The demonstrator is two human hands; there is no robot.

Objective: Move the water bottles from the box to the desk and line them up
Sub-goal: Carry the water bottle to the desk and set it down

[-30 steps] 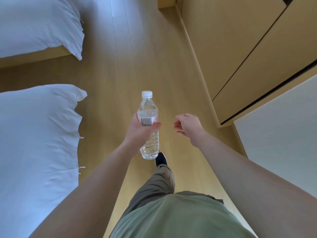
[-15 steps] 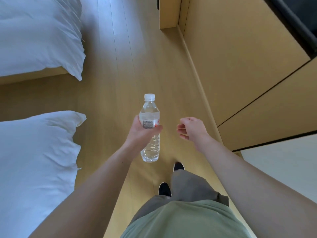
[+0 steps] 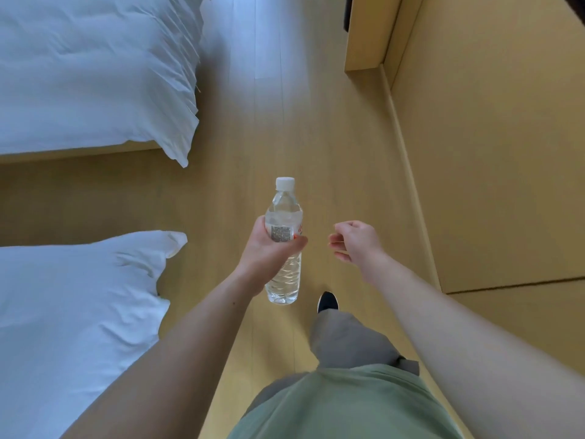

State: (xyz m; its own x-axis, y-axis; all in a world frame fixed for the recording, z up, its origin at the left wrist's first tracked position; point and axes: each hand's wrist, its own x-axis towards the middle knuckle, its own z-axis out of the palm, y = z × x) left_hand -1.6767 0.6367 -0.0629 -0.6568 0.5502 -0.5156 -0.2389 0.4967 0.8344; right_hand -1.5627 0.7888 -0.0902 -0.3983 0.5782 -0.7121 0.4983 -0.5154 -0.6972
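Mid-carry: the left hand (image 3: 269, 251) wrapped its fingers around one upright water bottle (image 3: 284, 245), right hand (image 3: 356, 242) at three o'clock loosely curled and empty; neither box nor desk was in view.

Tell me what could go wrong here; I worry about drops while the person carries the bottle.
The left hand grips the water bottle alone, mid-body; the right hand holds nothing, so a slip would likely land on the wooden floor. The bed corner and cabinet narrow the aisle; an arm might bump either.
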